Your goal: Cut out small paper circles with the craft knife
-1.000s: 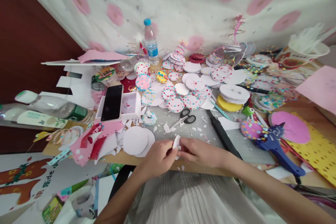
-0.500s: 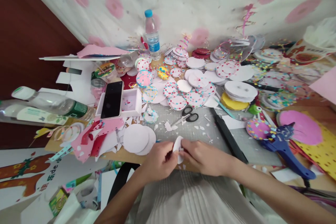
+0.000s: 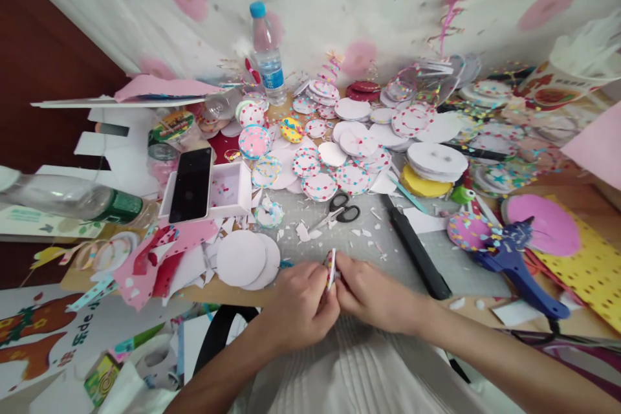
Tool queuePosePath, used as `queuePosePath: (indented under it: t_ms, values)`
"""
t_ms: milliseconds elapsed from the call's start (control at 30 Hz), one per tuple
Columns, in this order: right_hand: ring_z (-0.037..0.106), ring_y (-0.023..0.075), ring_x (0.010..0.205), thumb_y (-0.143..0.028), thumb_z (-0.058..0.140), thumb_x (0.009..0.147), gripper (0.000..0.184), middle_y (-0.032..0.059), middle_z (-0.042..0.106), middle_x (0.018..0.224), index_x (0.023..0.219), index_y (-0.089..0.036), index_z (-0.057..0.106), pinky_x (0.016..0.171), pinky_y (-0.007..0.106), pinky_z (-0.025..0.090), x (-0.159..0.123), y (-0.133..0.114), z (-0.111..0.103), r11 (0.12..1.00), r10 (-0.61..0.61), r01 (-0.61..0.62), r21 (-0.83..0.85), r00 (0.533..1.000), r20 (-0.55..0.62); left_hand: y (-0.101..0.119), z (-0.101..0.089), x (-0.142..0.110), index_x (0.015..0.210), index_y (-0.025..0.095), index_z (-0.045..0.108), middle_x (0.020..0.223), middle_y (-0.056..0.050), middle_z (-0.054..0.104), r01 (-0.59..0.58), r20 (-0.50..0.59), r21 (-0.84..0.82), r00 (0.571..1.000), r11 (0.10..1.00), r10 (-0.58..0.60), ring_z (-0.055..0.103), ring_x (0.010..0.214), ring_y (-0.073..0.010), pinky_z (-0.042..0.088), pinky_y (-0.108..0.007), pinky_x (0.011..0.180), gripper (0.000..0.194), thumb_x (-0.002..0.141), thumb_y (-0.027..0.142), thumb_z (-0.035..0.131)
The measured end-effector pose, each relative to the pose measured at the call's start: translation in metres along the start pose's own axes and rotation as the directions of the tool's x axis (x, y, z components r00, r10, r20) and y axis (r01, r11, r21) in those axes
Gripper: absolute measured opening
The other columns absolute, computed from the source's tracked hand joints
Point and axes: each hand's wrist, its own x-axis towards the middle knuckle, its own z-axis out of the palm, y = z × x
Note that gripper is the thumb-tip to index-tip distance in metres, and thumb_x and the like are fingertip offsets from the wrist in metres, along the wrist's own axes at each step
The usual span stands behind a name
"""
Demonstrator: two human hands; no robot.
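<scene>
- Grey mat (image 3: 473,275): low passage between scissors (image 3: 336,212) and the two hands (image 3: 305,304) — flat paper scraps underneath.
- Right: black bar (image 3: 418,249) slants across; mat strip between it and blue glue gun (image 3: 515,272) passable.
- Left: white discs (image 3: 241,259) near left hand.
- Far side: decorated discs (image 3: 320,186) crowded, upright bottle (image 3: 270,77) behind — approach from above.

Matt papery held piece (image 3: 332,268), glossy black phone (image 3: 191,185)

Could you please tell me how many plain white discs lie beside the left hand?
2: the upper disc, farther from the left hand, and the lower disc, partly under it and nearer. More may be hidden underneath.
</scene>
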Motion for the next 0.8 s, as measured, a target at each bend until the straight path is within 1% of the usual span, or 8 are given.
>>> queuePosePath:
  t_ms: [100, 200, 333, 400, 500, 600, 700, 800]
  values:
    - [0.055, 0.0193, 0.065, -0.024, 0.035, 0.092, 0.003, 0.0064, 0.060, 0.078, 0.093, -0.021, 0.036, 0.061, 0.030, 0.037, 0.003, 0.004, 0.005, 0.999, 0.037, -0.036, 0.020, 0.999, -0.009, -0.003, 0.003, 0.000, 0.071, 0.021, 0.039, 0.064, 0.000, 0.051, 0.029, 0.061, -0.029, 0.998, 0.999, -0.027, 0.049, 0.059, -0.0152, 0.032, -0.029, 0.056, 0.014, 0.084, 0.015, 0.042]
    - [0.055, 0.0194, 0.063, -0.024, 0.035, 0.091, 0.004, 0.0064, 0.059, 0.075, 0.092, -0.020, 0.037, 0.059, 0.030, 0.035, 0.007, 0.008, 0.010, 0.998, 0.060, -0.059, 0.031, 0.998, -0.010, -0.008, 0.006, 0.001, 0.070, 0.021, 0.038, 0.064, 0.000, 0.051, 0.085, 0.120, -0.074, 0.990, 0.994, -0.075, 0.048, 0.059, -0.0149, 0.031, -0.028, 0.056, 0.015, 0.083, 0.015, 0.041]
    - [0.053, 0.0188, 0.063, -0.020, 0.037, 0.088, 0.001, 0.0052, 0.057, 0.074, 0.089, -0.021, 0.038, 0.059, 0.030, 0.033, 0.013, 0.014, 0.013, 0.997, 0.072, -0.071, 0.043, 0.997, -0.031, -0.017, 0.006, 0.003, 0.068, 0.020, 0.038, 0.066, 0.000, 0.051, 0.197, 0.177, -0.187, 0.970, 0.962, -0.164, 0.047, 0.062, -0.0144, 0.031, -0.027, 0.059, 0.018, 0.085, 0.018, 0.041]
    - [0.051, 0.0178, 0.062, -0.016, 0.037, 0.086, 0.006, 0.0034, 0.056, 0.072, 0.085, -0.022, 0.038, 0.059, 0.029, 0.033, 0.015, 0.017, 0.012, 0.995, 0.075, -0.073, 0.062, 0.996, -0.038, -0.022, 0.005, 0.002, 0.067, 0.020, 0.039, 0.065, 0.001, 0.050, 0.259, 0.199, -0.225, 0.956, 0.939, -0.216, 0.046, 0.061, -0.0136, 0.031, -0.027, 0.058, 0.020, 0.087, 0.020, 0.040]
    - [0.049, 0.0169, 0.061, -0.013, 0.037, 0.083, 0.011, 0.0012, 0.054, 0.069, 0.081, -0.023, 0.038, 0.060, 0.030, 0.034, 0.015, 0.020, 0.008, 0.992, 0.072, -0.067, 0.107, 0.996, -0.043, -0.027, 0.005, 0.001, 0.066, 0.019, 0.040, 0.063, 0.002, 0.049, 0.311, 0.205, -0.236, 0.942, 0.920, -0.266, 0.045, 0.058, -0.0123, 0.031, -0.025, 0.056, 0.023, 0.089, 0.022, 0.040]
    - [0.052, 0.0163, 0.060, -0.015, 0.037, 0.085, 0.010, -0.0009, 0.054, 0.065, 0.081, -0.024, 0.037, 0.061, 0.029, 0.039, 0.013, 0.023, 0.003, 0.981, 0.058, -0.051, 0.185, 0.998, -0.032, -0.028, 0.006, 0.003, 0.068, 0.018, 0.045, 0.062, 0.002, 0.050, 0.352, 0.194, -0.241, 0.930, 0.904, -0.311, 0.046, 0.058, -0.0118, 0.031, -0.024, 0.054, 0.023, 0.090, 0.024, 0.040]
    - [0.053, 0.0142, 0.051, -0.018, 0.031, 0.089, 0.009, -0.0042, 0.055, 0.059, 0.084, -0.025, 0.035, 0.052, 0.026, 0.042, 0.013, 0.027, 0.001, 0.952, 0.059, -0.058, 0.301, 0.998, 0.006, -0.028, 0.005, 0.007, 0.072, 0.017, 0.050, 0.062, 0.001, 0.054, 0.398, 0.194, -0.245, 0.913, 0.884, -0.358, 0.049, 0.057, -0.0121, 0.033, -0.024, 0.053, 0.026, 0.093, 0.026, 0.039]
    - [0.053, 0.0123, 0.045, -0.030, 0.024, 0.097, 0.016, -0.0059, 0.055, 0.058, 0.087, -0.025, 0.035, 0.044, 0.023, 0.042, 0.013, 0.028, 0.000, 0.921, 0.069, -0.064, 0.385, 0.998, 0.001, -0.027, -0.003, 0.012, 0.072, 0.017, 0.052, 0.063, 0.001, 0.056, 0.417, 0.183, -0.218, 0.906, 0.883, -0.382, 0.052, 0.059, -0.0127, 0.037, -0.024, 0.055, 0.025, 0.092, 0.027, 0.042]
